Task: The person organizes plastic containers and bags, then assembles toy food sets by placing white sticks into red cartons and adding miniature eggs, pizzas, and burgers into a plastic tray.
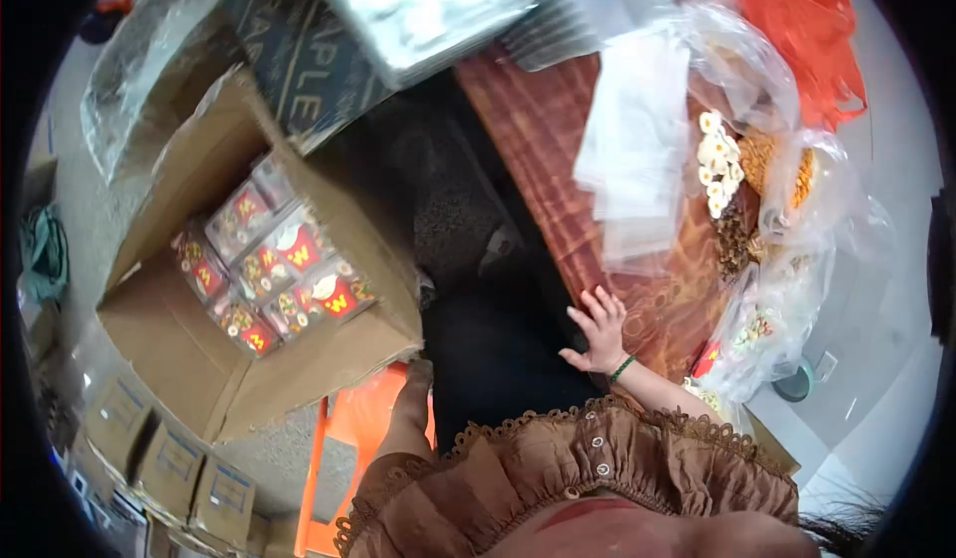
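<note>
My right hand (597,333), with a green bracelet at the wrist, has its fingers spread at the edge of the red-brown wooden table (538,150) and holds nothing. Pale, clear plastic bags (637,140) lie on the table beyond it. My left hand (419,375) hangs low beside the near right corner of an open cardboard box (169,359); its fingers are hidden, and nothing can be made out in it. Inside the box are several clear packs (289,259) with red and yellow labels.
Clear trays (428,10) sit at the top. White pieces (717,160), orange bits (797,175) and a red bag (797,30) lie at the right. An orange stool (354,429) stands beside my left arm, with small cartons (169,473) at lower left.
</note>
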Demonstrator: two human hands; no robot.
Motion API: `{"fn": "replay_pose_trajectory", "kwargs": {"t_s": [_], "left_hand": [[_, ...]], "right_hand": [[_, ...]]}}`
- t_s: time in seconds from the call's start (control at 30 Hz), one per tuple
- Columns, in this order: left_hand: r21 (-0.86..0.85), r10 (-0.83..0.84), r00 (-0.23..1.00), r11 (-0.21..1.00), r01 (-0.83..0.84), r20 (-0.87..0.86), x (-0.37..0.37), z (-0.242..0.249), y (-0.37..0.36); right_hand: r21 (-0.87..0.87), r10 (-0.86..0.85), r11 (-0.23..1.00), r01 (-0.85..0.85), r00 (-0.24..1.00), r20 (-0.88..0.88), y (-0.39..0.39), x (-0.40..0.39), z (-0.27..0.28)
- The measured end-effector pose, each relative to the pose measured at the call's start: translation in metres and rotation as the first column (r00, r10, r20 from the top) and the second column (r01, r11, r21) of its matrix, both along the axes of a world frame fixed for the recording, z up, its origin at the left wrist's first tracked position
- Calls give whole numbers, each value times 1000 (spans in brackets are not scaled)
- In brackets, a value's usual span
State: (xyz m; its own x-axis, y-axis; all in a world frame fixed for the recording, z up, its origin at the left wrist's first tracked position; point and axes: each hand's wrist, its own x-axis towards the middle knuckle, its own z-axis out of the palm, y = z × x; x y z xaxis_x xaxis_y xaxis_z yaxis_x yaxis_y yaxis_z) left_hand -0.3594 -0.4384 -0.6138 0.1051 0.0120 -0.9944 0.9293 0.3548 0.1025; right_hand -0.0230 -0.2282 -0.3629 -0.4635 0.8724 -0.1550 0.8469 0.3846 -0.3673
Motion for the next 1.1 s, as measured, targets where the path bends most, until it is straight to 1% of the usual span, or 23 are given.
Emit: {"fn": "replay_pose_trajectory", "kwargs": {"t_s": [0.13, 0.2, 0.27, 0.3, 0.4, 0.43, 0.5, 0.53, 0.57, 0.63, 0.67, 0.73, 0.77, 0.83, 0.87, 0.93, 0.97, 1.03, 1.07, 1.1], "left_hand": [[45, -52, 999, 998, 52, 11, 34, 14, 54], [62, -72, 997, 995, 71, 2, 43, 19, 75], [77, -117, 993, 990, 118, -10, 49, 24, 101], [86, -145, 989, 986, 146, -17, 52, 23, 116], [100, -201, 979, 974, 203, -33, 63, 12, 152], [109, -213, 976, 970, 216, -35, 66, 9, 165], [120, -259, 965, 958, 261, -37, 74, 2, 189], [126, -280, 959, 951, 282, -36, 78, -1, 200], [131, -300, 953, 944, 302, -34, 82, -3, 210], [134, -338, 941, 931, 339, -29, 89, -5, 224], [135, -354, 935, 926, 354, -26, 93, -5, 228], [143, -364, 931, 921, 363, -22, 99, -4, 236], [149, -373, 927, 916, 373, -24, 101, -3, 237], [162, -394, 919, 905, 392, -25, 105, -4, 243], [167, -403, 915, 901, 401, -21, 107, -4, 245], [187, -421, 907, 890, 416, -19, 109, -7, 252], [198, -438, 899, 880, 433, -20, 111, -8, 255], [221, -451, 892, 869, 443, -18, 113, -8, 263], [235, -453, 891, 864, 445, -20, 116, -9, 268], [253, -456, 890, 859, 446, -18, 119, -10, 273]], "right_hand": [[-181, -8, 984, -4, 998, -65, 7, 9, 11], [-166, -19, 986, -5, 990, -143, 8, 15, 10], [-203, -29, 979, -13, 978, -205, 10, 20, 10], [-237, -48, 971, -9, 970, -236, 16, 20, 16], [-264, -52, 964, -21, 963, -266, 16, 26, 13], [-273, -79, 962, 4, 961, -264, 15, 28, 10], [-248, -97, 969, 7, 931, -352, 12, 31, 7], [-234, -87, 972, 1, 930, -356, 14, 33, 8], [-243, -118, 969, 31, 929, -352, 11, 34, 5], [-269, -63, 963, -29, 944, -324, 3, 34, -1], [-275, -85, 961, -7, 943, -321, 2, 35, 0], [-349, -80, 936, -55, 929, -360, 7, 38, 3], [-349, -95, 937, -38, 929, -358, 5, 39, 2], [-344, -77, 936, -70, 914, -398, 1, 41, -2], [-346, -98, 937, -46, 916, -388, -1, 41, -5], [-253, -45, 965, -65, 913, -405, -4, 41, -10], [-258, -66, 965, -42, 916, -395, -6, 43, -10], [-257, -75, 965, -53, 884, -462, -5, 44, -9], [-249, -88, 968, -34, 883, -462, -5, 41, -9], [-148, -88, 989, 26, 899, -430, -5, 40, -10]]}}
